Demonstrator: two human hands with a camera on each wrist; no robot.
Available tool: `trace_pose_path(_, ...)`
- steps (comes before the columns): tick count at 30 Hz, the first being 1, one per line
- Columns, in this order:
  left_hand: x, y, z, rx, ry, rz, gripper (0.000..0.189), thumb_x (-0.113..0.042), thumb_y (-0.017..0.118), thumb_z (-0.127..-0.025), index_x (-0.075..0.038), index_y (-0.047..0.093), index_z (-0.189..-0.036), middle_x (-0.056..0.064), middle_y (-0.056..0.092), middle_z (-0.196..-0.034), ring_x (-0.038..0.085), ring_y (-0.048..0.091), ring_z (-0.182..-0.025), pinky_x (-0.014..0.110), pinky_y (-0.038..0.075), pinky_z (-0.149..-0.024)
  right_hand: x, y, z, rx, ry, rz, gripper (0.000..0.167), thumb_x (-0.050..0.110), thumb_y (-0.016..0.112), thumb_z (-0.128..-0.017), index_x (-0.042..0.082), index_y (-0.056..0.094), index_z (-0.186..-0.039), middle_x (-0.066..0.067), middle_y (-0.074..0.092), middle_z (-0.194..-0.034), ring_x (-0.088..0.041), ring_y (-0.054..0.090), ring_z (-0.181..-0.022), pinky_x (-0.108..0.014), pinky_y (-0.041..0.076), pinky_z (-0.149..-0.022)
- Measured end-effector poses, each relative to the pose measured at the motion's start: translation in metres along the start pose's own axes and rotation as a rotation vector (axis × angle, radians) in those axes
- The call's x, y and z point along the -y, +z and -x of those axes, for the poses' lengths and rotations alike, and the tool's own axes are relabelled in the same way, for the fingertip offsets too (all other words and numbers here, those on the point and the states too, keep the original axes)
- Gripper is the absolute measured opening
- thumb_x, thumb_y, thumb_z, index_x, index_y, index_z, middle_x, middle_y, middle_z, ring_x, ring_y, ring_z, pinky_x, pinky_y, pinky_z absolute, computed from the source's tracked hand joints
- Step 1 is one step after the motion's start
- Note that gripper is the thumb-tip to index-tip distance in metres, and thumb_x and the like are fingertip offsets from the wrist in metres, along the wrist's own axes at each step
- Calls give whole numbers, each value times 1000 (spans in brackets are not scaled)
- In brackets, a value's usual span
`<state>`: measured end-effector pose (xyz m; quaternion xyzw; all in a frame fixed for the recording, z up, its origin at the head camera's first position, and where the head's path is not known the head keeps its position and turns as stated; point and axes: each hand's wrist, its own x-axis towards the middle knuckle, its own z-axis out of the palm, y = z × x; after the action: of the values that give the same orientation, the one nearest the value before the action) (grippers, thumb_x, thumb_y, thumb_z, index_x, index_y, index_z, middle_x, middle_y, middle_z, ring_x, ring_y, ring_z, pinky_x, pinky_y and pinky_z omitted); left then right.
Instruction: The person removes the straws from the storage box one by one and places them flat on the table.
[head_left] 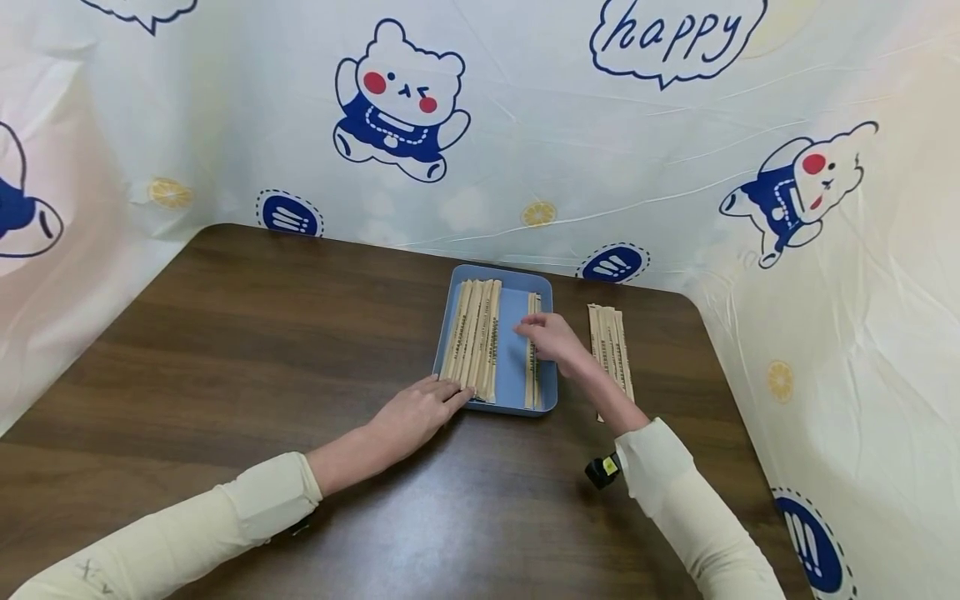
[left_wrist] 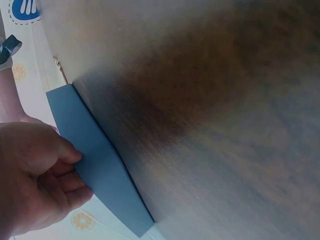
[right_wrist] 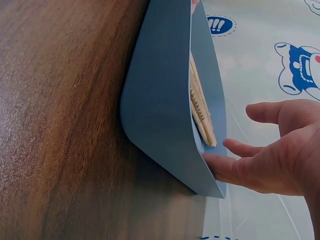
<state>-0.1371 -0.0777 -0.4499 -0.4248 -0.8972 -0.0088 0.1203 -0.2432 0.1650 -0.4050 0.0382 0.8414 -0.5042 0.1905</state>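
Observation:
A blue tray [head_left: 512, 333] lies on the table with slim paper-wrapped chopsticks in it. A wide row of wrapped chopsticks [head_left: 472, 337] fills its left side, and a narrow bundle [head_left: 532, 375] lies along the right wall. My left hand [head_left: 416, 417] holds the tray's near left corner, its thumb and fingertips at the rim in the left wrist view. Over the right part of the tray is my right hand [head_left: 553, 340], beside the narrow bundle and partly hiding it. Thumb and fingers stand apart with nothing between them in the right wrist view.
More wrapped chopsticks [head_left: 611, 346] lie on the table just right of the tray, partly hidden by the right forearm. The brown wooden table [head_left: 300, 350] meets a printed curtain [head_left: 510, 125] at the back and sides.

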Motion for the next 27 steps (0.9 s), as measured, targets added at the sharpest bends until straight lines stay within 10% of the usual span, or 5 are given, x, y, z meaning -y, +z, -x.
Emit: trace_pose_path(27,1,3,0,-37,11,9,45,3,70,-89,1,60,-133,19,65,-122,31,63,-114,44,47,-103,-5,5,-20,-1,16,120,49,5,58,-98,-6,41,-144,-13,59,-83,-22,64,-79,-37,60,-78)
